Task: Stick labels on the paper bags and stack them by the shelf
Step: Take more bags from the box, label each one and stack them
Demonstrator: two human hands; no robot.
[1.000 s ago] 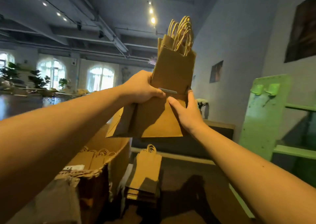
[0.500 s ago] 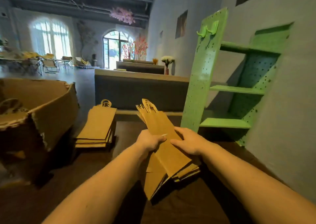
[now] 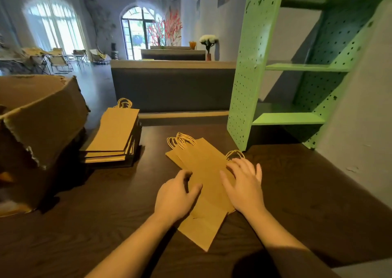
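A loose bundle of flat brown paper bags [image 3: 204, 167] with twisted handles lies fanned on the dark wooden table [image 3: 297, 192], just in front of the green pegboard shelf [image 3: 250, 65]. My left hand [image 3: 175, 195] rests on the bundle's left edge with relaxed, slightly bent fingers. My right hand [image 3: 245, 184] lies flat on its right side, fingers spread. A neater stack of flat bags [image 3: 115, 133] sits to the left. No label is visible on any bag.
A torn cardboard box [image 3: 40, 116] stands at the left edge of the table. A dark counter [image 3: 174, 86] runs behind the table, and a grey wall closes the right side beyond the shelf.
The bundle was held up in the air with both hands, then lowered and laid flat on the table by the shelf. Both hands have loosened from gripping to resting on it.
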